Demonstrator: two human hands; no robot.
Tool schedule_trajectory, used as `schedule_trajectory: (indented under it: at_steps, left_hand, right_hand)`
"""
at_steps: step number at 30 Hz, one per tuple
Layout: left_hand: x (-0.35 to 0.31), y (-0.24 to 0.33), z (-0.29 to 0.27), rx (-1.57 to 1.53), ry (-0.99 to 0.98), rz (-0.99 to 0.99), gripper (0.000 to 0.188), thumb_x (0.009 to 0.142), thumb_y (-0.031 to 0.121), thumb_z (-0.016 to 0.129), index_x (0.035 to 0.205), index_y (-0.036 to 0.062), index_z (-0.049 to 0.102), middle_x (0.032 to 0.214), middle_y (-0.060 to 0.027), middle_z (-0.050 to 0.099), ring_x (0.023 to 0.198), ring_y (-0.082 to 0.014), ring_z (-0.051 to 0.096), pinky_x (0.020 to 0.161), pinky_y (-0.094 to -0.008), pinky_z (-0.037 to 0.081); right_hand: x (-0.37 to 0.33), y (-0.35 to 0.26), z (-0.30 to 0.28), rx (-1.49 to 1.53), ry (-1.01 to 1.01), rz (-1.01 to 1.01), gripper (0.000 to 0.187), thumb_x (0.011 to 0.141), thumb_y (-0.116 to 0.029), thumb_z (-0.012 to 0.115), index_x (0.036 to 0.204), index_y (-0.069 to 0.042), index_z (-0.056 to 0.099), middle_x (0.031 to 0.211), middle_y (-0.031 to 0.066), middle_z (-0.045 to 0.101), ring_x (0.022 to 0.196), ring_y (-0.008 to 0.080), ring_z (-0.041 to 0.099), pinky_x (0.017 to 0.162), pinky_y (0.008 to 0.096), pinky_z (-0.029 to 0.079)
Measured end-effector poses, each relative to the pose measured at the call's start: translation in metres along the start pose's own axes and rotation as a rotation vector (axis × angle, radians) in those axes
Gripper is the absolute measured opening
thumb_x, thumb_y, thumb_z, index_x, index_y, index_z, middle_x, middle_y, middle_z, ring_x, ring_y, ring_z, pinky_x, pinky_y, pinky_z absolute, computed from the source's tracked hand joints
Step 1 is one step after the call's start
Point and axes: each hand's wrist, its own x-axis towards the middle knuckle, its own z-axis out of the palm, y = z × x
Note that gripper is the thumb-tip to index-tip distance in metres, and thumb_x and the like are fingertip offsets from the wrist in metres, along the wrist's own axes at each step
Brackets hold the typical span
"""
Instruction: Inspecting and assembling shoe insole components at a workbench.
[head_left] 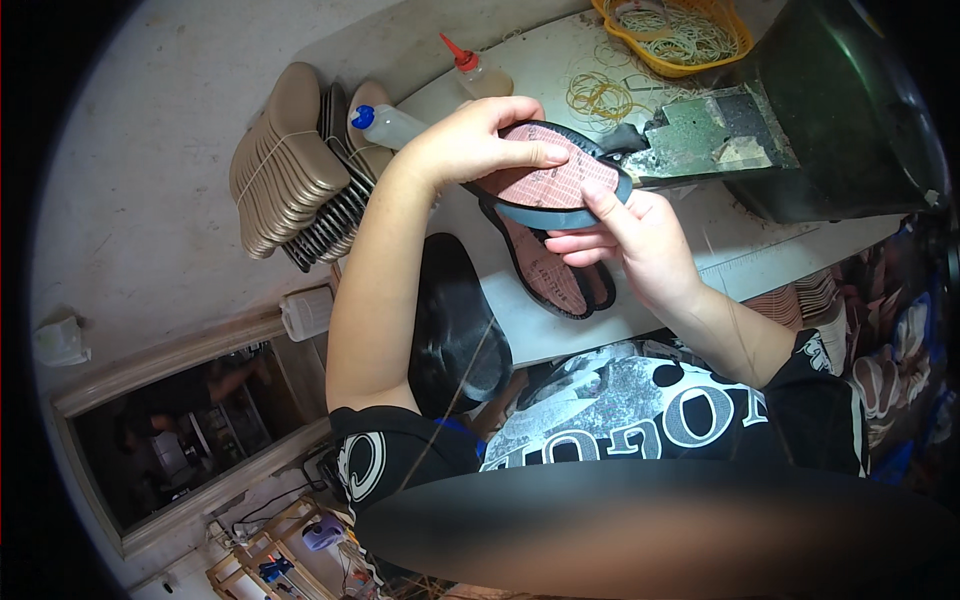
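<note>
Both of my hands hold a shoe insole with a pink printed board face and a dark raised rim, tilted above the table. My left hand grips its upper side, thumb pressed on the pink face. At the lower right end, my right hand pinches the rim, its thumb on top and fingers beneath. Just beyond that end is the dark tip of a worn green metal machine arm; whether they touch I cannot tell. Under my hands, similar pink insoles with black edges lie on the white table.
Banded stacks of beige soles stand at left, beside a blue-capped bottle and a red-tipped bottle. Loose rubber bands and a yellow basket lie at the back. A dark green machine body fills the right; a black rounded object sits near my left arm.
</note>
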Motion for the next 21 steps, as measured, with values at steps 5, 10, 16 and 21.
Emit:
schedule_trajectory:
  at_steps: [5, 10, 16, 21]
  left_hand:
    - [-0.016, 0.004, 0.011, 0.023, 0.093, -0.084, 0.040, 0.079, 0.035, 0.074, 0.095, 0.0012, 0.060, 0.082, -0.0016, 0.060, 0.075, -0.0077, 0.052, 0.067, -0.0246, 0.044]
    - [-0.030, 0.002, 0.028, -0.016, 0.236, -0.283, 0.047, 0.081, 0.044, 0.070, 0.089, -0.0014, 0.064, 0.076, -0.0021, 0.061, 0.067, -0.0079, 0.053, 0.059, -0.0250, 0.044]
    - [-0.037, 0.007, 0.051, -0.047, 0.247, -0.366, 0.057, 0.079, 0.051, 0.068, 0.087, -0.0051, 0.068, 0.075, -0.0080, 0.065, 0.065, -0.0126, 0.058, 0.059, -0.0274, 0.048]
    - [-0.043, 0.019, 0.073, -0.288, 0.297, -0.418, 0.068, 0.082, 0.057, 0.059, 0.090, -0.0103, 0.065, 0.077, -0.0195, 0.066, 0.057, -0.0264, 0.067, 0.050, -0.0302, 0.055]
  right_hand:
    - [-0.002, -0.008, -0.002, -0.048, -0.002, 0.012, 0.042, 0.095, -0.031, 0.052, 0.109, 0.008, 0.058, 0.095, 0.0174, 0.067, 0.079, 0.0211, 0.069, 0.067, 0.0238, 0.057]
    - [-0.001, -0.010, -0.008, -0.117, 0.029, -0.018, 0.038, 0.092, -0.031, 0.057, 0.100, 0.005, 0.063, 0.085, 0.0142, 0.068, 0.075, 0.0183, 0.069, 0.060, 0.0241, 0.057]
    - [-0.004, -0.010, -0.019, -0.297, 0.046, -0.048, 0.033, 0.089, -0.032, 0.062, 0.092, 0.000, 0.065, 0.080, 0.0087, 0.068, 0.070, 0.0137, 0.066, 0.062, 0.0230, 0.055]
    - [-0.019, -0.001, -0.019, -0.510, -0.098, -0.041, 0.035, 0.081, -0.033, 0.068, 0.099, -0.002, 0.066, 0.084, 0.0044, 0.067, 0.072, 0.0108, 0.063, 0.061, 0.0225, 0.051]
